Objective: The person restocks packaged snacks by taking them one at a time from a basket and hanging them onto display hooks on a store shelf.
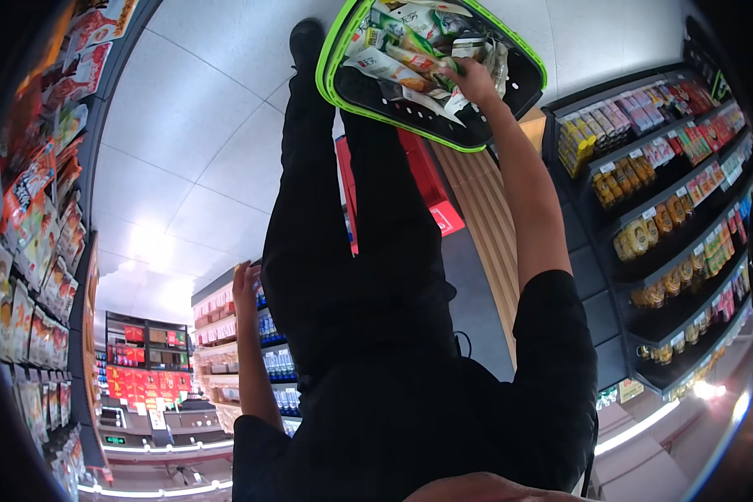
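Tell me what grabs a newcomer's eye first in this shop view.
The green-rimmed basket at top centre, crammed with snack packets, stands out most; one hand reaches into it. Below it, the person's black clothing fills the middle. Shelves of jars line the right edge.

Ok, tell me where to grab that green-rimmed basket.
Probably the green rim of the basket on the edge nearest the body, from above: it is bare there, while packets fill the inside and the right hand is among them.
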`<state>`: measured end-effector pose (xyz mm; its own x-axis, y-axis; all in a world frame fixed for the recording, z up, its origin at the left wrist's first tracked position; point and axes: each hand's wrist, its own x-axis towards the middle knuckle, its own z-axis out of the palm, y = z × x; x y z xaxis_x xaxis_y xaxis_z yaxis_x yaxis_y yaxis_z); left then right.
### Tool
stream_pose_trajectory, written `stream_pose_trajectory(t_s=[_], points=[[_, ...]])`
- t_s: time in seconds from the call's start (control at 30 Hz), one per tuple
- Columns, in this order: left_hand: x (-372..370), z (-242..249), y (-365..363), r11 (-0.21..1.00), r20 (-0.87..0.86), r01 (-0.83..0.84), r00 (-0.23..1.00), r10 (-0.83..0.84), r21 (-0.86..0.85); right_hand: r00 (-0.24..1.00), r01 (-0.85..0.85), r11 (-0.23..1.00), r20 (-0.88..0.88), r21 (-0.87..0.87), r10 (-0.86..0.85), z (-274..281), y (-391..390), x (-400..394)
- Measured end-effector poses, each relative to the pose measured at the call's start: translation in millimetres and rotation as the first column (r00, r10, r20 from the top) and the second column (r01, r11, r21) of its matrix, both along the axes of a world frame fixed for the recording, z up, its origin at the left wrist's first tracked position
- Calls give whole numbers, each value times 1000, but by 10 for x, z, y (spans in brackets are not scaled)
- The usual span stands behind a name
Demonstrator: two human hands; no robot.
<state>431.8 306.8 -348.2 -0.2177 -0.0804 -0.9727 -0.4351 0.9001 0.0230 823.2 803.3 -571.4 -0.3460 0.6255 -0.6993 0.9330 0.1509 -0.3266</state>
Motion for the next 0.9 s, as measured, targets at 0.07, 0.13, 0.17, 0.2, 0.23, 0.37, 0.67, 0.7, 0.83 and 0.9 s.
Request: stream_pose_trajectory(t_s=[0.07, 0.13, 0.17, 0.2, 0.23, 0.37, 0.67, 0.7, 0.83, 0.9], points=[[-20, -6, 86, 998, -25, -50, 998, 51, 36, 999, -16, 1000, -42, -14, 15, 40, 63, 37], [-60, 49, 271, 995, -31, -84, 996, 86, 60, 993, -60, 994, -95, 89, 69, 160, 96, 133], [-49, 117, 391, 994, -50, -53, 997, 58, 96, 991, -50, 983, -114, 176, 71, 286, 116, 163], [-51, 131, 442, 993, -56, -46, 997, 53, 112, 988, -37, 964, -132, 264, 74, 444, 146, 184], [-42, 149, 510, 988, -63, -44, 997, 53, 145, 993, 4, 957, -116, 290, 31, 646, 178, 206], [17, 363, 1011, 950, -133, -8, 990, 51, 311, 987, -12, 951, -146, 310, 60, 1673, 301, 258], [373, 1351, 2615, 672, -122, 92, 993, -3, 735, 499, 626, 660, -436, -416, -749, 3757, -212, -466], [442, 1545, 2787, 623, -96, 89, 995, -22, 777, 414, 589, 636, -490, -498, -767, 3843, -297, -557], [772, 2287, 3164, 439, 69, -69, 997, 16, 896, 280, 418, 608, -541, -675, -793, 4604, -676, -970], [883, 2485, 3180, 385, 101, -134, 990, 103, 913, 250, 367, 628, -578, -686, -777, 4700, -810, -995]])
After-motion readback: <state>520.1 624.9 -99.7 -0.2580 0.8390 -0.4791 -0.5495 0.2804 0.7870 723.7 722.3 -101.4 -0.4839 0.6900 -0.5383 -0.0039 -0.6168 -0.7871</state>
